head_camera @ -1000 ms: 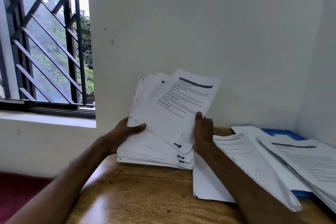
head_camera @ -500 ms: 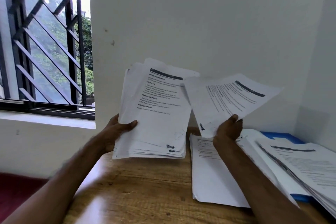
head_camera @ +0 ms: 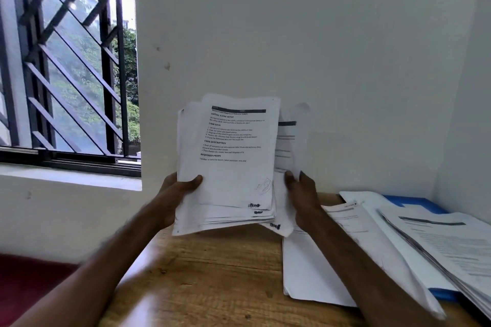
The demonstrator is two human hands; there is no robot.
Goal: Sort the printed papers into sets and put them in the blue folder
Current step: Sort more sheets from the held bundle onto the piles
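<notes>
The stack of printed papers (head_camera: 231, 167) is being held upright above the wooden table (head_camera: 212, 279) by the left hand (head_camera: 180, 194), its thumb curled across the front page. Just beside it, a blurred loose sheet (head_camera: 288, 146) is being gripped by the right hand (head_camera: 303, 194). Farther right, paper piles (head_camera: 398, 247) are being borne by the blue folder (head_camera: 414, 200), lying flat on the table.

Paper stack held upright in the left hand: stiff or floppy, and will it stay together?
Probably fairly stiff as a bundle: the paper stack stands upright without drooping, gripped only at its lower left by the left hand. Its sheets look apt to slide apart: the bottom edges are fanned out unevenly, and no clip or staple is visible.
</notes>
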